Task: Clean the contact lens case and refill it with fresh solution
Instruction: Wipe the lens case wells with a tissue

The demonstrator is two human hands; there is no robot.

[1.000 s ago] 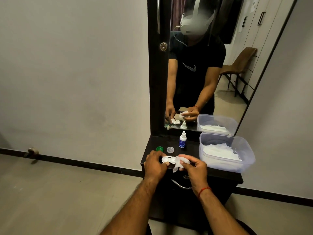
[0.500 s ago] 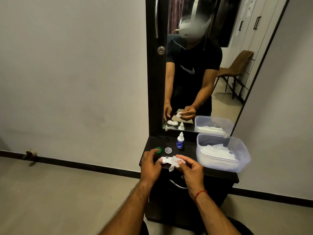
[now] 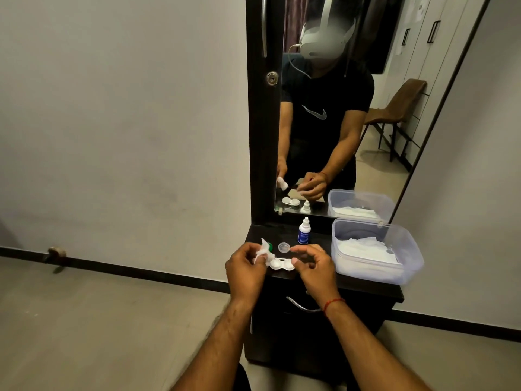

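Left hand (image 3: 245,266) pinches tissue (image 3: 263,249) left of case (image 3: 282,263); right hand (image 3: 313,266) curled at case's right end, grip unclear. Caps (image 3: 284,247) off, behind case. Wiping looks underway; refill from bottle (image 3: 304,235) pending.

Dim, flat indoor light. Below the mirror (image 3: 352,136), the black cabinet (image 3: 296,348) sinks into shadow. Lines bow toward the edges away from the mirror; detail is soft.

Dresser top (image 3: 363,283) bears bottle (image 3: 304,235), clear lid (image 3: 283,247), green lid (image 3: 270,246), case (image 3: 282,263), tub (image 3: 375,272).
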